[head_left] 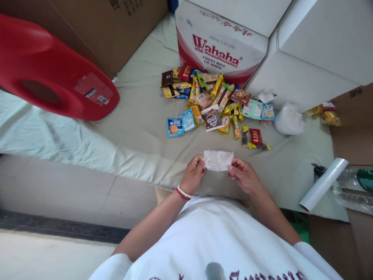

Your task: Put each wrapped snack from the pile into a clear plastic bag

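A small clear plastic bag point(218, 160) is stretched flat between my two hands, just above the near part of the cloth-covered surface. My left hand point(194, 173) pinches its left end; a white bead bracelet and a red cord circle that wrist. The right end is pinched by my right hand point(243, 175). Whether anything lies inside the bag I cannot tell. Beyond it spreads a pile of wrapped snacks point(212, 118), with a blue snack packet point(175, 126) at its left side and a small red packet point(255, 137) nearer to my right hand.
A large red jug point(96, 89) stands at the left. Behind the snacks is a Wahaha carton point(218, 46), beside white boxes point(314, 58). A crumpled clear plastic bag point(289, 119) lies at the right, with a plastic film roll point(323, 184) and a clear bottle point(352, 179) near the edge.
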Motion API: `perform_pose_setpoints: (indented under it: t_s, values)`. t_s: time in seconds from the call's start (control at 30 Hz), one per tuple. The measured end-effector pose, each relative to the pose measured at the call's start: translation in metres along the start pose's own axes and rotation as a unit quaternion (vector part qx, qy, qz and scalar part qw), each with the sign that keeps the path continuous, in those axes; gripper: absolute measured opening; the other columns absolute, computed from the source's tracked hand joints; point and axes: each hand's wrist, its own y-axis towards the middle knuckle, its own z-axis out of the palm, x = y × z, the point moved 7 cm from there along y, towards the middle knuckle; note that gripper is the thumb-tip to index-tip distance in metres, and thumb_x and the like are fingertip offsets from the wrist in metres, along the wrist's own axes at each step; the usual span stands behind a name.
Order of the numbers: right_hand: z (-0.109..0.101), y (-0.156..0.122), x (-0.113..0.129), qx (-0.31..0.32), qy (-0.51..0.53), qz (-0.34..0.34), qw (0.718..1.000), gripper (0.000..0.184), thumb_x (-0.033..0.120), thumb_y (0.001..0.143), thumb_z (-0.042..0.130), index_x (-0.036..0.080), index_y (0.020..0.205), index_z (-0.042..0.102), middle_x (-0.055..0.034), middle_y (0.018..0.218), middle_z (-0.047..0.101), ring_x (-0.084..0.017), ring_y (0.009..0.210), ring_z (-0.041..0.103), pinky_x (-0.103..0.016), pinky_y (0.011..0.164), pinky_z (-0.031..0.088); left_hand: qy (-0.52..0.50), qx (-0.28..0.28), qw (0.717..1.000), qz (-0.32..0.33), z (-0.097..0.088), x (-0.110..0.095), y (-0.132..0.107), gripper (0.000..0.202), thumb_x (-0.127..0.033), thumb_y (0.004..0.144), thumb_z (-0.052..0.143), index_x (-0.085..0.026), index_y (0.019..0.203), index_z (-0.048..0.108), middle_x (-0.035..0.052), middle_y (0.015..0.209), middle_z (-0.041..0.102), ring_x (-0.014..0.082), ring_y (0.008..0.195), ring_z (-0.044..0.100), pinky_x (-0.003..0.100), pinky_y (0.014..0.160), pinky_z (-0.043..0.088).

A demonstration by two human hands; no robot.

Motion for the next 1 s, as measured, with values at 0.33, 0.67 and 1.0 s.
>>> perform_pose_setpoints:
  t_s: [0.33,0.67,1.0]
  values:
    - [-0.046,-0.014,0.011,-0.174,-0.026,-0.077,0.981,0.037,0.052,0.077,0.082,0.022,0.08,0.061,0.0029,0.069,0.049,-0.01,0.058,0.039,-0.021,0.048,0.034,0.065,0.017,0.994,0.087,-0.007,-0.02,-0.011,0.041,-0.06,0.093,0.056,-0.021,0.083,0.052,-0.0002,0.075,0.056,0.0134,0.069,0.053,0.028,0.067,0.046]
    - [0.024,0.0,0.009,-0.013,-0.003,0.004,1.0,0.041,0.055,0.069,0.085,0.022,0.08,0.065,0.0034,0.064,0.054,-0.011,0.055,0.044,-0.023,0.048,0.04,0.375,0.101,0.863,0.323,0.026,-0.031,-0.035,0.026,-0.037,0.102,0.045,-0.021,0.09,0.062,0.0083,0.092,0.068,0.0196,0.084,0.061,0.035,0.08,0.048]
    - [0.013,-0.006,0.018,0.025,-0.229,-0.106,0.967,0.023,0.043,0.092,0.063,0.024,0.093,0.076,0.0001,0.073,0.061,-0.015,0.067,0.053,-0.027,0.065,0.041,0.195,0.066,0.976,0.071,0.022,-0.017,-0.005,0.043,-0.059,0.092,0.057,-0.019,0.077,0.06,-0.003,0.065,0.051,0.0129,0.064,0.046,0.026,0.061,0.035]
